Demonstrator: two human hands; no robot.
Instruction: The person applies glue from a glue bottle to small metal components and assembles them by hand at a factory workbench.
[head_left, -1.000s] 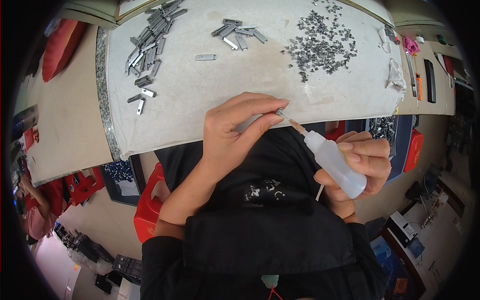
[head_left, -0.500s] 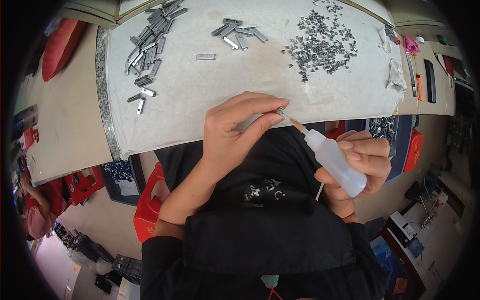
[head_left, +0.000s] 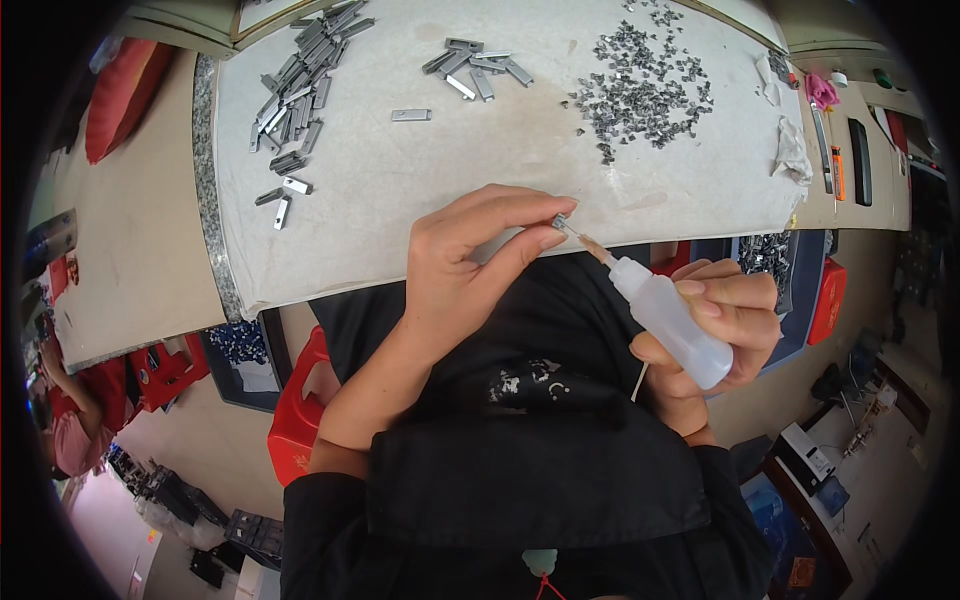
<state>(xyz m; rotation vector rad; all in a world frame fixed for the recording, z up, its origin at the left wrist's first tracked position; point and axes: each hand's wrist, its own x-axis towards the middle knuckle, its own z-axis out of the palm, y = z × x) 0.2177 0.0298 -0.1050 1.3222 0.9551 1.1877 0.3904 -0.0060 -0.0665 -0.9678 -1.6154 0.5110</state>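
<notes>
Between thumb and forefinger, my left hand (head_left: 470, 250) pinches a small metal piece (head_left: 560, 222) near the table's front edge. Most of that piece is covered by the fingertips. My right hand (head_left: 735, 315) is wrapped round a translucent white squeeze bottle (head_left: 680, 328), tilted with its tip up and to the left. The thin needle on the bottle's nozzle (head_left: 594, 247) reaches the metal piece; whether it touches cannot be made out. A thin pale stick (head_left: 640, 382) shows below the right hand.
On the white-covered table (head_left: 480, 150) lie a long pile of grey metal bars (head_left: 300, 90), a smaller cluster of bars (head_left: 478, 66), a single bar (head_left: 411, 115) and many tiny metal parts (head_left: 645, 90). Crumpled paper (head_left: 793, 152) and an orange tool (head_left: 838, 173) lie right. Red stools (head_left: 295, 420) stand below.
Almost nothing differs. The bottle and my right hand have shifted very slightly; my left hand still pinches the metal piece in the same place.
</notes>
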